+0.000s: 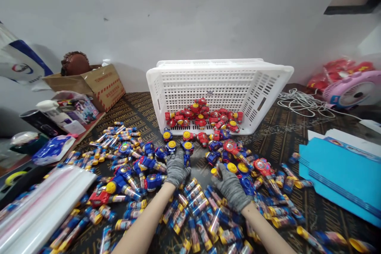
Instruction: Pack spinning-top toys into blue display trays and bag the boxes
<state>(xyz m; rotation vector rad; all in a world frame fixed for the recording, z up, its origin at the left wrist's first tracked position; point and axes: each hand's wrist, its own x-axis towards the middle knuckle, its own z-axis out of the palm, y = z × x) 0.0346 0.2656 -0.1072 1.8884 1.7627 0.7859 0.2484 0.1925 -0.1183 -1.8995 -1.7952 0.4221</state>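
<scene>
My left hand (176,170), in a grey knitted glove, reaches into the pile of blue toy pieces with yellow caps (172,145); its fingertips are partly hidden among them. My right hand (231,187), gloved the same way, has its thumb and fingers around a small tube with a yellow end (214,172). Yellow-and-blue toy pieces (245,182) lie just beyond and beside it. Many printed tubes (196,198) are spread between and below the hands. A white basket (208,83), tipped on its side, holds red toy pieces (195,108).
Blue cardboard sheets (342,170) lie at the right, with a pink fan (354,89) and a coiled white cable (300,103) behind. At the left are a cardboard box (104,87), plastic-wrapped rolls (47,210) and a dark cup (44,123).
</scene>
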